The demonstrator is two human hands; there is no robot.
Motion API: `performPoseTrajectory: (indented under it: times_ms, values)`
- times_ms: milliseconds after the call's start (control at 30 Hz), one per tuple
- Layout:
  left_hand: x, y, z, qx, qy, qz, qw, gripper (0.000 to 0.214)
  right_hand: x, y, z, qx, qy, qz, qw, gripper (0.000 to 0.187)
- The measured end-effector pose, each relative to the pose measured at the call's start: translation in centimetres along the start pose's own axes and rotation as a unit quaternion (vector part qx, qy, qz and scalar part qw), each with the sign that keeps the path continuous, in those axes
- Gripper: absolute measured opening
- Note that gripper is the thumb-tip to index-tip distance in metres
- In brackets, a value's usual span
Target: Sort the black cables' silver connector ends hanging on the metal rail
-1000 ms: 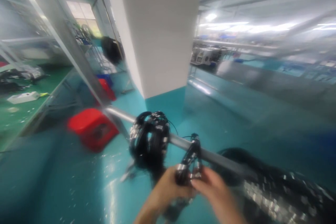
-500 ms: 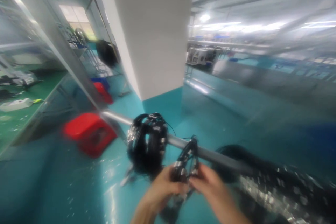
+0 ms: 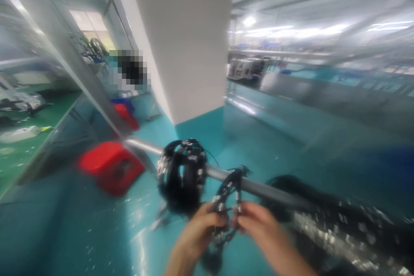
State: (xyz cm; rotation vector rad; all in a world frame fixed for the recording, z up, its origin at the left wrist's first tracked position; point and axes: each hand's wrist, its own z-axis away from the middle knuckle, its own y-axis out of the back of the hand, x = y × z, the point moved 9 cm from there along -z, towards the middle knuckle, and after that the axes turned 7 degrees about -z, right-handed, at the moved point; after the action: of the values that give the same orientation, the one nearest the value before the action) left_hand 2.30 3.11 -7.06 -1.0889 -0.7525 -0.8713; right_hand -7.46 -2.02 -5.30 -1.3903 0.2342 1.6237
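A looped bundle of black cables (image 3: 227, 185) with shiny metallic bits hangs over a metal rail (image 3: 268, 193). My left hand (image 3: 204, 227) is closed on the left side of the loop, thumb and fingers pressed around the strands. On the opposite side, my right hand (image 3: 254, 220) pinches the same loop. Between the two hands the loop stands partly spread, with a gap in it. Just left of it on the rail hangs a thick black cable coil (image 3: 181, 177). Motion blur hides the fingertips' details.
Many more black cables (image 3: 349, 228) with metallic ends hang along the rail to the right. A red stool (image 3: 111, 166) stands on the teal floor at left. A white pillar (image 3: 187, 43) rises just beyond the rail, and a slanted metal post (image 3: 77, 69) stands left.
My right hand has shifted slightly along the cable loop, and the loop between my hands has spread a little wider. The view has tilted only slightly.
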Motion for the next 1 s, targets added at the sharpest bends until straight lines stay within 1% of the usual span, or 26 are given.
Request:
performPoseTrajectory:
  times_ms: [133,233,333,467,533,600,667,733,833,900,1000]
  values:
    - [1.2,-0.8,0.5,-0.013,-0.009,-0.024,1.0,0.026,-0.5,-0.7,0.0,-0.003,0.006,0.036,0.999,0.023]
    - [2.1,-0.9,0.7,-0.007,-0.024,-0.043,0.999,0.033,-0.6,-0.7,-0.2,0.004,0.013,0.046,0.999,0.022]
    - [2.2,-0.7,0.7,0.005,-0.03,-0.052,0.998,0.037,-0.5,-0.7,-0.4,0.013,0.019,0.043,0.999,0.023]
    - [2.2,-1.3,0.7,-0.002,-0.019,-0.071,0.997,0.04,-0.7,-1.0,-0.5,0.028,0.027,0.016,0.999,0.028]
    - [2.4,-1.5,0.7,0.005,-0.018,-0.088,0.996,0.035,-0.8,-0.9,-0.5,0.043,0.023,0.021,0.999,0.029]
    - [2.4,-1.4,0.6,0.013,-0.016,-0.099,0.995,0.027,-0.7,-0.7,-0.4,0.051,0.02,0.033,0.998,0.026]
    - [2.0,-1.1,0.5,0.015,-0.012,-0.085,0.996,0.023,-0.4,-0.5,-0.4,0.038,0.019,0.023,0.999,0.02]
    - [1.3,-0.3,0.3,0.023,-0.009,-0.05,0.998,0.021,0.0,-0.3,-0.4,0.012,0.02,-0.019,1.0,0.016]
    - [0.2,0.7,0.0,0.036,-0.008,-0.007,0.999,0.016,0.6,0.1,-0.5,-0.01,0.022,-0.071,0.997,0.014]
    - [-0.2,1.0,0.0,0.041,-0.008,0.0,0.999,0.011,0.6,0.2,-0.5,-0.015,0.026,-0.069,0.997,0.014]
    - [-0.3,0.8,0.1,0.035,-0.005,0.005,0.999,0.007,0.4,0.2,-0.5,-0.008,0.03,-0.049,0.998,0.014]
